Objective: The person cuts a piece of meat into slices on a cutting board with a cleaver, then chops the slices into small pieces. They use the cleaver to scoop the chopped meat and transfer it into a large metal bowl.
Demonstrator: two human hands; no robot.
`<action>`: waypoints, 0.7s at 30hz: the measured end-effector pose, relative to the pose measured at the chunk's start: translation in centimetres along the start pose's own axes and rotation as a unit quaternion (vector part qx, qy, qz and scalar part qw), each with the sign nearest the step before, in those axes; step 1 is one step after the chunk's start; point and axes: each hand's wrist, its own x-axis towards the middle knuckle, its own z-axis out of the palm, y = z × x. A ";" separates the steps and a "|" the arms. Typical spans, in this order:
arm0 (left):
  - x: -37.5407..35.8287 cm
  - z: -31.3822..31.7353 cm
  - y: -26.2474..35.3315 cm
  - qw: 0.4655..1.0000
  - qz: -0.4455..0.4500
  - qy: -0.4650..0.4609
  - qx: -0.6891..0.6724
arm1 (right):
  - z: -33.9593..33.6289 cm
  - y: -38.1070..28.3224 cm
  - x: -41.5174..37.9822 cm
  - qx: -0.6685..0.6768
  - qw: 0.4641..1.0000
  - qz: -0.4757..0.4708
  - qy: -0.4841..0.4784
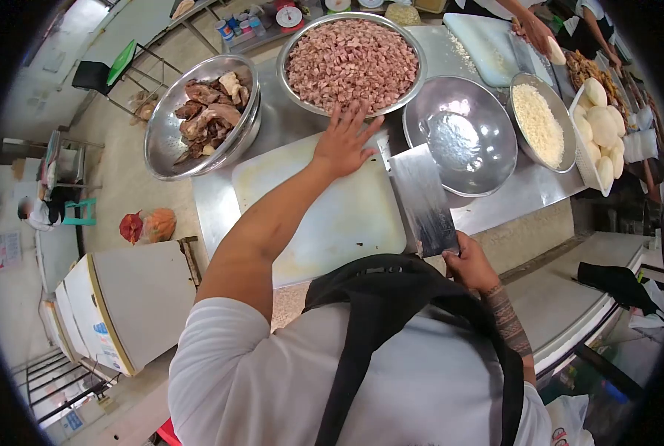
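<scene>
My left hand point(343, 141) reaches forward, palm down with fingers spread, over the far part of a white cutting board point(324, 223). Its fingertips overlap the near rim of a wide steel bowl heaped with diced meat point(350, 65). In my right hand point(472, 264) is a cleaver point(425, 193), its broad blade pointing away from me along the board's right edge. Only a few small dark scraps lie on the board. To the right of the blade stands a steel bowl point(488, 145) with a bare, shiny bottom.
At left stands a steel bowl point(161, 141) with large meat pieces point(213, 111). Chopped pale food fills a bowl point(538, 126) on the right, beside a white basket point(581, 167) of round pale vegetables point(601, 126). Across the table a co-worker's hand point(538, 33) is over another board point(477, 44).
</scene>
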 end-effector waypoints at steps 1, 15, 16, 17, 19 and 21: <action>-1.5 -0.1 0.5 1.000 0.007 0.009 -0.021 | -0.1 0.0 0.0 -0.029 1.000 0.000 -0.009; 16.4 -7.6 -9.1 0.982 -0.140 0.121 0.019 | 2.9 1.1 3.2 -0.394 0.906 -0.151 -0.002; 17.3 -7.7 -8.8 0.984 -0.145 0.092 0.041 | 3.1 1.1 3.1 -0.400 0.904 -0.153 0.002; 18.2 -7.8 -8.5 0.985 -0.149 0.063 0.063 | 3.3 1.1 3.2 -0.405 0.901 -0.154 0.007; 19.6 -7.3 -7.9 0.982 -0.170 -0.001 0.088 | 3.5 1.2 3.2 -0.405 0.901 -0.154 0.018; 20.6 -6.9 -7.3 0.971 -0.208 -0.069 0.092 | 3.6 1.3 3.1 -0.410 0.901 -0.141 0.025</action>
